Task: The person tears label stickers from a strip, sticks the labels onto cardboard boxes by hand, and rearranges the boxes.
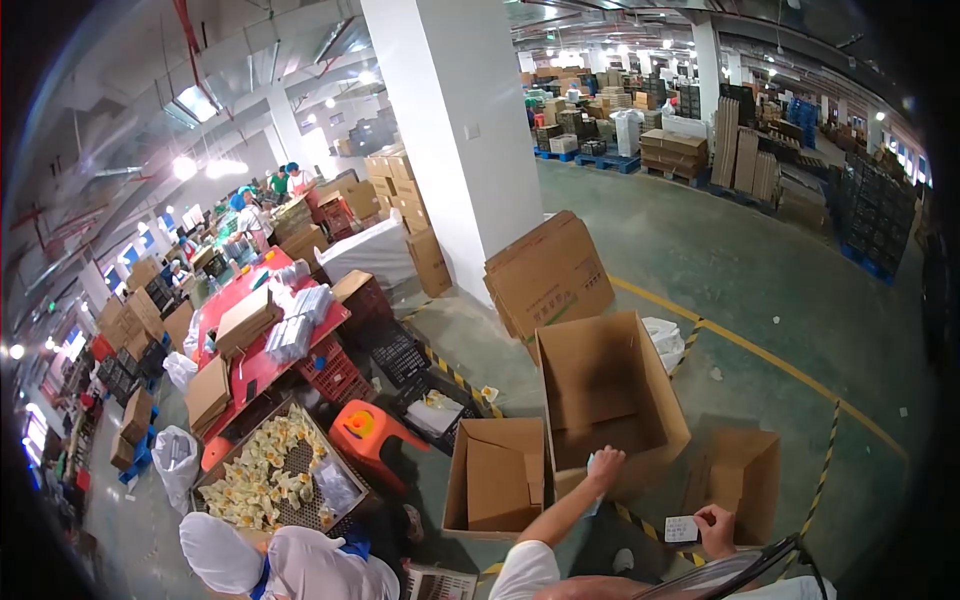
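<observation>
My left hand (604,466) is at the near rim of a large open cardboard box (662,405), its fingers closed. A pale bluish scrap shows by the fingers and below the wrist; I cannot make out what it is. Between the fingertips of my right hand (715,530) is a small white card (682,529) with lines of dark writing. That hand is in front of a smaller open cardboard box (757,487) on the floor. Left of the large box stands another open cardboard box (470,505).
Flattened cartons (550,275) lean near a white pillar (455,130). At the lower left, a co-worker in a white cap (222,552) is beside a tray of yellow-white pieces (262,470). An orange stool (372,437) and a black crate (420,390) stand nearby.
</observation>
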Demonstrator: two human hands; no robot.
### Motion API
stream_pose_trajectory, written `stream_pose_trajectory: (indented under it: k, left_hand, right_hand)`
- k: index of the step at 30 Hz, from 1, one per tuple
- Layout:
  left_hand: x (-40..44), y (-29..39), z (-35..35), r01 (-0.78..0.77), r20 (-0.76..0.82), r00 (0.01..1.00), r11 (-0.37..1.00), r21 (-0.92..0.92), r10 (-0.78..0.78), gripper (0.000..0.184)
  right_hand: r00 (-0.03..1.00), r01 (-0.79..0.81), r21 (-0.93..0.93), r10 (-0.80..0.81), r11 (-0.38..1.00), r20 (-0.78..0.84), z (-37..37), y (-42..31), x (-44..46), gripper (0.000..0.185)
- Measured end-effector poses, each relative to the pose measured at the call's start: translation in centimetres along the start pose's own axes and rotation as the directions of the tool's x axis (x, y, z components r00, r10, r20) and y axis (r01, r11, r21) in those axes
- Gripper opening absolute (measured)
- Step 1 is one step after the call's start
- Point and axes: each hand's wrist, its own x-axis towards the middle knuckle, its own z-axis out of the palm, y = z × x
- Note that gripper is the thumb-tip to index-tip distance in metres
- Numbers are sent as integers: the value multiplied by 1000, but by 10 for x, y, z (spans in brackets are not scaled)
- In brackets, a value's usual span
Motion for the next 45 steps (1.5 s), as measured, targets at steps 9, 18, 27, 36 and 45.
stream_pose_trajectory:
  k: [9,18,27,36,45]
  left_hand:
    - [11,18,3,0,22,1000,981,196,-5,17]
    - [-85,20,-80,166,-122,951,804,-571,-283,18]
    - [-117,52,-32,23,-422,842,803,-596,-338,50]
    - [-53,54,-15,-55,-515,841,919,-390,-168,65]
    - [-37,42,25,-56,-635,761,962,-265,-131,58]
  right_hand:
    - [995,83,0,-83,997,49,-12,-3,41,9]
    - [971,239,0,-238,971,28,14,37,68,6]
    - [913,408,75,-407,910,-25,49,48,69,9]
    - [874,486,209,-474,848,-107,74,111,108,11]
    - [733,674,118,-640,730,-228,99,152,122,7]
